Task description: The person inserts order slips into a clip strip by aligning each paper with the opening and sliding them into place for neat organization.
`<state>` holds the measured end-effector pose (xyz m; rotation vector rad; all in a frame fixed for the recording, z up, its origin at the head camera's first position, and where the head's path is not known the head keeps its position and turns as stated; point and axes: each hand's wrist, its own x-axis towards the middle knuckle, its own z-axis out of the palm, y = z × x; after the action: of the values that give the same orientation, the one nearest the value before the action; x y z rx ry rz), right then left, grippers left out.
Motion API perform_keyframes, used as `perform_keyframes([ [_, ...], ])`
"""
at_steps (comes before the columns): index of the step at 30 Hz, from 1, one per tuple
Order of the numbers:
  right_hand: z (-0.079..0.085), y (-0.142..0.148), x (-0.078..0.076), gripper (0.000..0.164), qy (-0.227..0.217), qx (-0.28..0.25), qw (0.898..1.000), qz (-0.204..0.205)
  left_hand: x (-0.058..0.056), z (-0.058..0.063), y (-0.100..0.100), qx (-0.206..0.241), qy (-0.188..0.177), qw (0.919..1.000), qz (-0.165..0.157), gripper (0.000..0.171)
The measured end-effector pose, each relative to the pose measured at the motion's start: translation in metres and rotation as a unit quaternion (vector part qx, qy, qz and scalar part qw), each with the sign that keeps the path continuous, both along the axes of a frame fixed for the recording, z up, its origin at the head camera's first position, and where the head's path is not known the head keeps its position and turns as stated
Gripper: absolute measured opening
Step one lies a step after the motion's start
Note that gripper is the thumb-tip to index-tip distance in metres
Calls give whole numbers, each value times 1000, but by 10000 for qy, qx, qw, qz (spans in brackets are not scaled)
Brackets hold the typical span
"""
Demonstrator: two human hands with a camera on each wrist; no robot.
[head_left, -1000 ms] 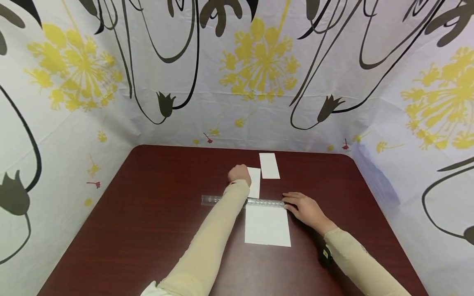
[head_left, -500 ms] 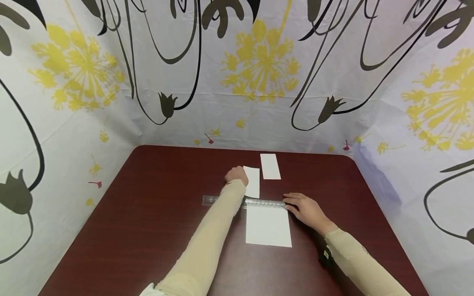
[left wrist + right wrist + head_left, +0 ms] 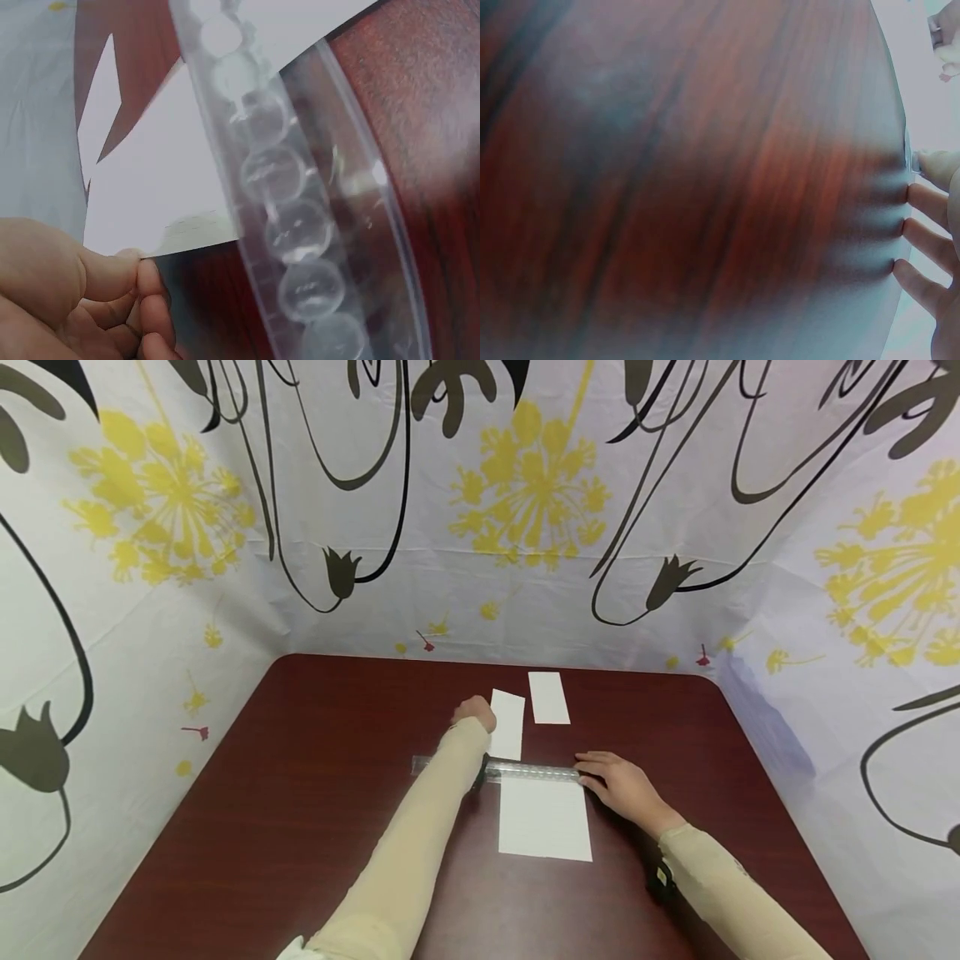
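Observation:
A white paper sheet (image 3: 543,818) with faint lines lies on the table under a clear plastic ruler (image 3: 536,772). Beyond the ruler, a narrower white flap of paper (image 3: 507,724) stands slightly tilted; whether it still joins the sheet is hidden by the ruler. My left hand (image 3: 475,713) pinches this flap's left edge between thumb and fingers, as the left wrist view shows. That wrist is above the ruler's left part. My right hand (image 3: 618,785) rests at the ruler's right end, thumb at the ruler and fingertips touching the table.
A separate white paper piece (image 3: 549,697) lies near the far edge of the dark red-brown table (image 3: 337,718). Patterned white cloth (image 3: 420,527) with yellow flowers hangs around the back and sides. Dark straps are on both wrists.
My left hand has moved a little left, pulling the flap so that more of it shows and its far left corner stands higher. The right hand and ruler stay in place.

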<state>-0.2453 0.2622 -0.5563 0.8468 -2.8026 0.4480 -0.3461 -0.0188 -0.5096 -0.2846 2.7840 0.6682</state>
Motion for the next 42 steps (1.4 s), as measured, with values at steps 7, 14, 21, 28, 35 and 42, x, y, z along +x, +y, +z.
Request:
perform_keyframes([
  [7, 1, 0, 0, 34, -19, 31, 10000, -12, 3, 22, -11, 303, 60, 9995, -54, 22],
  [14, 2, -1, 1, 33, -66, 74, 9999, -51, -3, 41, -23, 637, -2, 9977, -232, 22],
  [21, 1, -1, 0, 32, -60, 98, 9999, -78, -19, 34, -31, 643, -206, 9963, -525, 32],
  [28, 0, -1, 0, 32, -90, 128, 9999, -68, -19, 25, -49, 1021, -36, 9906, -907, 49],
  [35, 2, -2, 1, 32, -99, 98, 9998, -107, -14, 22, -71, 1852, 0, 9812, -534, 39],
  [42, 3, -2, 1, 33, -122, 114, 9998, -86, -8, 17, -94, 2615, 227, 9648, -164, 13],
])
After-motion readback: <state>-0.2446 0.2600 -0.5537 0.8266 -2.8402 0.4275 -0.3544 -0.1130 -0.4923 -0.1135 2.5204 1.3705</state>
